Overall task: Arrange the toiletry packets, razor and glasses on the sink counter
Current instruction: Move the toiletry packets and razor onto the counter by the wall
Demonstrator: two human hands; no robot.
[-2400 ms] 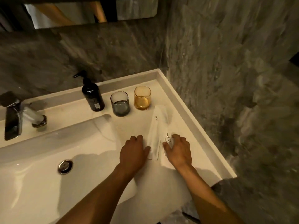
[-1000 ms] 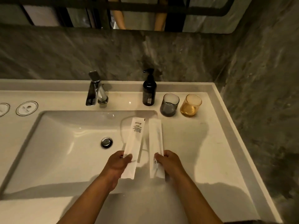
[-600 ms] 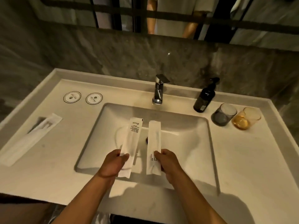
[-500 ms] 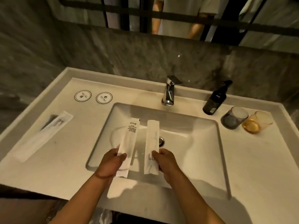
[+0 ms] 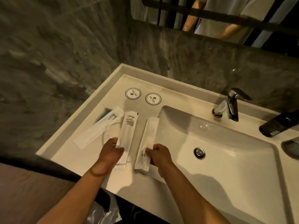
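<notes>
My left hand (image 5: 110,152) grips the near end of a long white packet with small print (image 5: 127,131). In my right hand (image 5: 159,156) is the near end of a second white toothbrush packet (image 5: 148,138). Both packets are over the left part of the white sink counter (image 5: 90,133), side by side. I cannot tell whether they touch it. A third white toothbrush packet (image 5: 101,125) lies slanted on the counter to their left. One grey glass (image 5: 291,147) shows at the right edge, cut off. No razor can be made out.
Two round white coasters (image 5: 133,93) (image 5: 153,98) sit at the back left of the counter. The basin (image 5: 218,143) with its drain (image 5: 199,152) is to the right, with a chrome tap (image 5: 231,105) and a dark pump bottle (image 5: 279,123) behind. Grey stone walls close in the left and back.
Both hands carried their packets from over the basin to the left part of the counter, beside the packet lying there. The view swung left, and the amber glass has left the view.
</notes>
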